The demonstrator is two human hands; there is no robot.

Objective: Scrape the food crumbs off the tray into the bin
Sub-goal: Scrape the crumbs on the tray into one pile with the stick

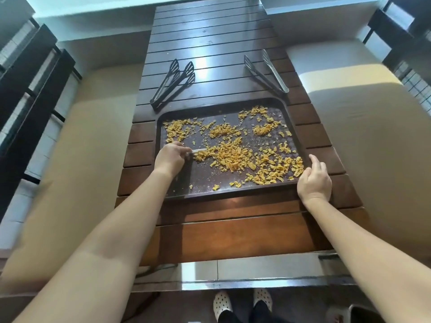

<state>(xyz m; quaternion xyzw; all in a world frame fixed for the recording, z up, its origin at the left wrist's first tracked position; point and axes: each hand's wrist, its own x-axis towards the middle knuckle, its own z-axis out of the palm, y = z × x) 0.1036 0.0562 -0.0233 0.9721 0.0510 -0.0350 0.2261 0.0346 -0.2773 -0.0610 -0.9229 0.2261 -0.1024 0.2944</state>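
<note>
A dark brown tray (177, 190) lies on a slatted wooden table (233, 231). Orange-yellow food crumbs (233, 155) are scattered over most of it, thickest in the middle and at the near right. My left hand (171, 157) is over the tray's left side, shut on a small scraper (198, 151) whose pale blade touches the left edge of the middle crumb pile. My right hand (313, 180) rests on the tray's near right corner, thumb up along the right rim, fingers loosely curled. No bin is in view.
Two black tongs (172, 83) lie beyond the tray at the left, and metal tongs (265, 72) at the right. Cushioned seats (77, 173) flank the table. My feet in dotted slippers (242, 304) show below the near edge.
</note>
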